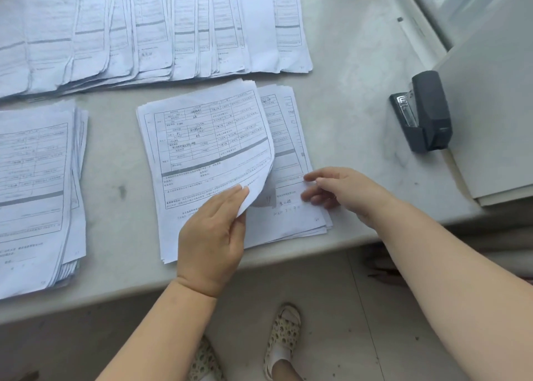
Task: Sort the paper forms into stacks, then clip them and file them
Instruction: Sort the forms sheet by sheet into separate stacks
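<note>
A stack of printed paper forms (291, 216) lies at the middle of the pale table, near its front edge. Its top sheet (207, 138) is curled up at the lower right corner. My left hand (212, 233) pinches that lifted corner between thumb and fingers. My right hand (337, 189) rests on the lower sheets at the stack's right edge, fingers loosely bent and touching the paper. A second stack of forms (34, 184) lies at the left. A row of overlapping forms (150, 31) runs along the far side.
A dark grey stapler (424, 112) sits at the right, against a pale flat board (490, 115) lying on the table. The table's front edge (288, 265) runs just below the middle stack. Below it are tiled floor and two feet in patterned sandals.
</note>
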The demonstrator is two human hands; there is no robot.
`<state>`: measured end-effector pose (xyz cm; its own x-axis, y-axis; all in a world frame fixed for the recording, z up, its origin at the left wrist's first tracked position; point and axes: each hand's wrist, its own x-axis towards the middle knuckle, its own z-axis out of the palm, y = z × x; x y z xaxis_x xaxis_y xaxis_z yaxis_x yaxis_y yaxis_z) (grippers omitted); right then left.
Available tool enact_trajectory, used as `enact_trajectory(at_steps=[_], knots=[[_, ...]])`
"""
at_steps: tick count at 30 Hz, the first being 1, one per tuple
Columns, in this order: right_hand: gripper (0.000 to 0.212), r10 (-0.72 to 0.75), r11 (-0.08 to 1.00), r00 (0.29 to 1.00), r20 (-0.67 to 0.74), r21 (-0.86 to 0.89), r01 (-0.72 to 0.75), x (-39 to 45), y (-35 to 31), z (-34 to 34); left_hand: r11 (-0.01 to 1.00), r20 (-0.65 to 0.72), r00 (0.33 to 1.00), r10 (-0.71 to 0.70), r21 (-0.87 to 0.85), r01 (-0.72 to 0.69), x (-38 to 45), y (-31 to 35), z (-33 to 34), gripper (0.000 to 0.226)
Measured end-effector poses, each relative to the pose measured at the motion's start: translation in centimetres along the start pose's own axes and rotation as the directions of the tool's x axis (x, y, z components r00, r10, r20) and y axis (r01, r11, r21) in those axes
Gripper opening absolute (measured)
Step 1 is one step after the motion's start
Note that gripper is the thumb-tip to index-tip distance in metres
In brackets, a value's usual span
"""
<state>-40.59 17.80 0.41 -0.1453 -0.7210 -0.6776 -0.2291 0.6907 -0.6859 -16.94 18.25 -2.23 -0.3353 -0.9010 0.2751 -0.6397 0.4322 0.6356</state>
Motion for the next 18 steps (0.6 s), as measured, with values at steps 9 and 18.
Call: enact_trajectory(at_steps=[9, 18], knots=[[0.02, -0.07, 0.995, 0.997, -0.017, 0.068, 0.071, 0.2, 1.1, -0.2, 0.945, 0.143, 0.981, -0.133, -0.28, 0.169, -0.8, 0.9, 4.1, 0.032], [0.015, 0.03, 0.96, 0.957, -0.288, 0.277, 0.053, 1.2, 0.7, -1.5, 0.963, 0.355, 0.901, -0.248, -0.009, 0.269, -0.6, 0.5, 1.7, 0.069]])
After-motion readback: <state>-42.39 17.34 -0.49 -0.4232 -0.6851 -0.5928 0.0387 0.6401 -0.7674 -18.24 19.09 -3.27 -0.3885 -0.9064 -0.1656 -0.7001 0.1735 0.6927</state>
